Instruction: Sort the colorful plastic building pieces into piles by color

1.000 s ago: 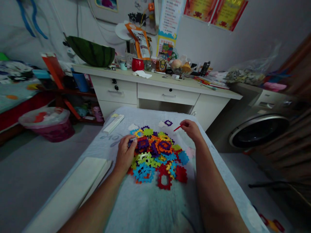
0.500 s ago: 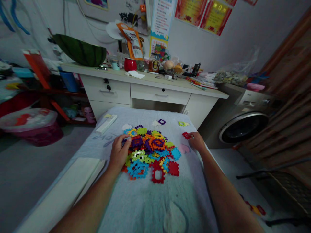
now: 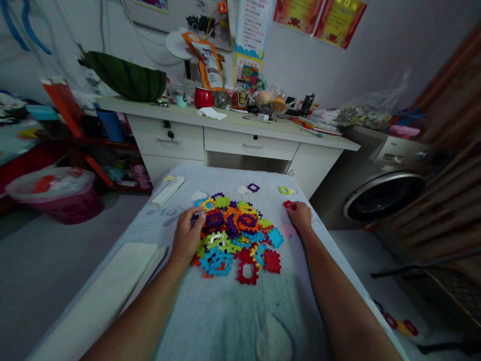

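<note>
A heap of colourful notched plastic building pieces lies on the cloth-covered table. My left hand rests at the heap's left edge, thumb and fingers apart around the outer pieces; some fingertips are hidden. Right of the heap, my right hand pinches a red notched piece near the table's right side, its fingers covering part of it. Beyond the heap sit a single purple frame piece and a lime-green one. A plain red square lies at the heap's near right.
A long white box lies at the table's far left, and a larger white panel along its near left edge. Behind stands a white desk bearing a cut watermelon and jars. A washing machine is at the right.
The view has shifted slightly. My right hand has moved a little to the left with the red piece, now covering more of it. My left hand stays by the heap.
</note>
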Demonstrator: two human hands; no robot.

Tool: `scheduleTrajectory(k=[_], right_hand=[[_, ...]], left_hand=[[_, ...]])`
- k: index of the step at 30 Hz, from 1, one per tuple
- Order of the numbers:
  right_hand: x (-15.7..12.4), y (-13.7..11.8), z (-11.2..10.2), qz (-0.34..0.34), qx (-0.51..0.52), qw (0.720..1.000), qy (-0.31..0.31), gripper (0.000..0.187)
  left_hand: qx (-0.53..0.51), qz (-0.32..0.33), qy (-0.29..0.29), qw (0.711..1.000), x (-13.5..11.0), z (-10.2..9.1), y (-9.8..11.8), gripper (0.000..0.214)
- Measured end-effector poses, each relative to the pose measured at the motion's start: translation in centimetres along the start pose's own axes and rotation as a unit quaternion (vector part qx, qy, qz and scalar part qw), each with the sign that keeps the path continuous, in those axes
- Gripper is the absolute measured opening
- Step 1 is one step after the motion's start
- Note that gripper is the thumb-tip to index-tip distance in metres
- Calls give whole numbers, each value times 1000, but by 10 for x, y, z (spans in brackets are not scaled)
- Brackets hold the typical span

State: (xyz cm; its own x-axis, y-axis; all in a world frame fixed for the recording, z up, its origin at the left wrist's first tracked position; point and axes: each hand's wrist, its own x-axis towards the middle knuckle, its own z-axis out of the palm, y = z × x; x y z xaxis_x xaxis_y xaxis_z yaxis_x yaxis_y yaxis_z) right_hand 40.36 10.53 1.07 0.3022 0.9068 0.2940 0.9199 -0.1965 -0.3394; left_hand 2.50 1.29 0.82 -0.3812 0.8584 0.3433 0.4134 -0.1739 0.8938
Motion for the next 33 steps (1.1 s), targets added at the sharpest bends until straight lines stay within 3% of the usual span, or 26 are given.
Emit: scheduleTrajectory(k=[2, 4, 6, 9, 13, 15, 19, 24, 29, 31, 33], right_hand=[[-2, -5, -2, 4, 16, 999, 33, 30], [-5, -13, -8, -30, 51, 998, 28, 29], [-8, -26, -17, -110, 108, 987, -45, 25], [-18, -51, -26, -224, 195, 941, -163, 25], [-36, -85, -20, -323, 224, 904, -168, 33], [-42, -94, -10, -356, 220, 893, -164, 27], [-43, -98, 5, -356, 221, 894, -159, 12], [-39, -90, 3, -316, 267, 900, -136, 11], [-12, -58, -26, -245, 239, 935, -89, 16], [0, -37, -45, -231, 175, 950, -113, 16], [9, -14, -63, -221, 111, 952, -181, 15]], left_hand=[[0, 1, 0, 1000, 0, 0, 0, 31], [0, 0, 0, 1000, 0, 0, 0, 31], [1, -3, -3, 1000, 0, 0, 1, 33], [5, -9, -8, 1000, 0, 0, 1, 36], [6, -13, -8, 1000, 0, 0, 0, 36], [6, -14, -6, 1000, 0, 0, 0, 35], [5, -15, -4, 1000, 0, 1, 1, 34], [3, -19, -10, 1000, 0, 2, 0, 36], [2, -21, -7, 1000, 0, 2, -1, 36], [0, -22, -5, 1000, 0, 1, -1, 35], [-1, -22, -6, 1000, 0, 2, -1, 36]])
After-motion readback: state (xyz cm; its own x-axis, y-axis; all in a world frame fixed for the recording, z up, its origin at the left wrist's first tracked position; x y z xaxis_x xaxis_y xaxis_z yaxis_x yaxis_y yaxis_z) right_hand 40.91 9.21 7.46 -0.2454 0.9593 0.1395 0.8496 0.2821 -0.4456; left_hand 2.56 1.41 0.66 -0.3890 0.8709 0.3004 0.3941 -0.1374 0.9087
